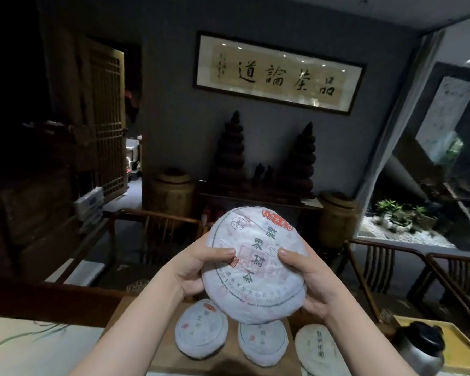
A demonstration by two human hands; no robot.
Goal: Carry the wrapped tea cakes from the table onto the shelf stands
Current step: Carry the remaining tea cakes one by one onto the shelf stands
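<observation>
Paper-wrapped tea cake (253, 267) is up off the table (171, 354), left hand (193, 270) and right hand (310, 280) clamped on opposite rims, probably dense, stiff, wrapper tears easy.

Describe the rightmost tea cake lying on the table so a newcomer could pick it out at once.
Start at the big wrapped cake held up in both hands. Below it three cakes lie in a row on the wooden table. The rightmost cake has a cream wrapper with dark characters, unlike its two bluish-white neighbours.

The held cake (255, 270) is showing white paper with grey-green rings, dark characters and a red seal; the scroll (278, 72) is showing black calligraphy on tan.
</observation>
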